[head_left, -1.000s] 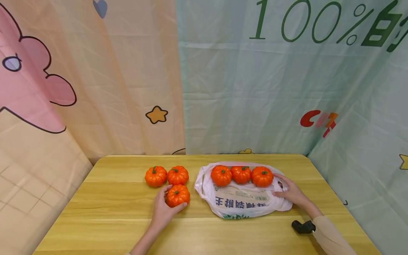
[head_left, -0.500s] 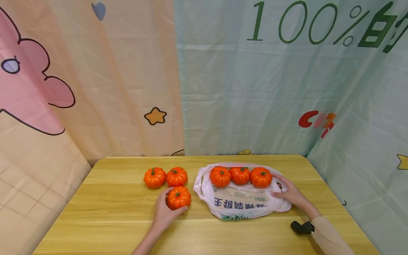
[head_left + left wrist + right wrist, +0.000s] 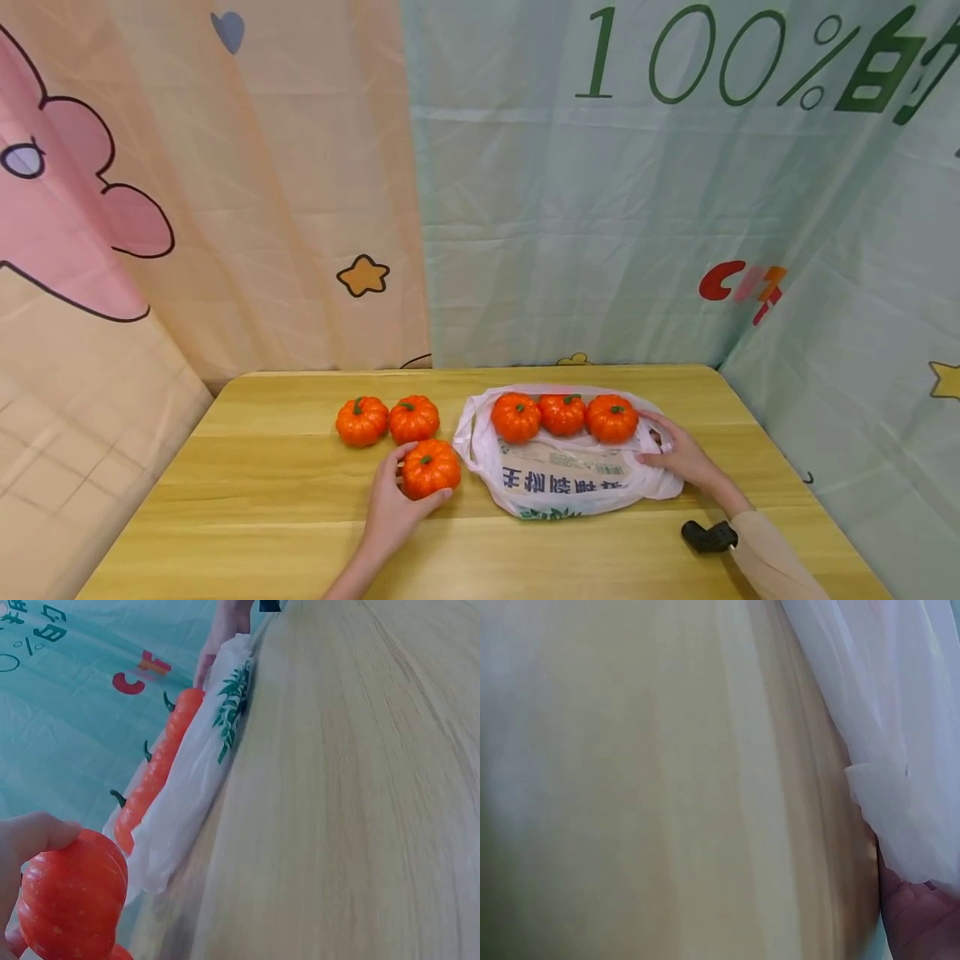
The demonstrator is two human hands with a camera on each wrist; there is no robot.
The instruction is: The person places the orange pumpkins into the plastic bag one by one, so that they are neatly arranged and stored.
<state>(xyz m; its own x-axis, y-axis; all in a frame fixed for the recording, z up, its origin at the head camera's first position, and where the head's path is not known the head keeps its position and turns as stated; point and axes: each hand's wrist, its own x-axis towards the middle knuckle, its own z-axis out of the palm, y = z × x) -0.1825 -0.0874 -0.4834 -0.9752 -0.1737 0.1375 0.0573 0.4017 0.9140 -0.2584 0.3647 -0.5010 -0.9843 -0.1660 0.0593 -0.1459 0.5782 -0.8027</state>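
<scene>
My left hand (image 3: 393,508) grips a small orange pumpkin (image 3: 431,469) between thumb and fingers, just left of a white plastic bag (image 3: 630,500). The left wrist view shows the gripped pumpkin (image 3: 75,900) close up, with the bag (image 3: 180,817) beyond it. Three more pumpkins sit in a row at the bag's open mouth, the middle one (image 3: 562,414) partly covered by the rim. At the bag's right end, my right hand (image 3: 682,458) holds its edge, thumb in front. Thin plastic hides most of the right hand (image 3: 922,922) in the right wrist view.
Two pumpkins stand side by side at the back left of the wooden table (image 3: 262,500), one (image 3: 362,422) left of the other (image 3: 414,419). A black device (image 3: 708,537) is beside the right sleeve. Printed curtains (image 3: 525,208) close off the back and sides.
The left hand has carried its pumpkin a little to the right, away from the two at the back left and nearer the bag. The right hand stays at the bag's edge.
</scene>
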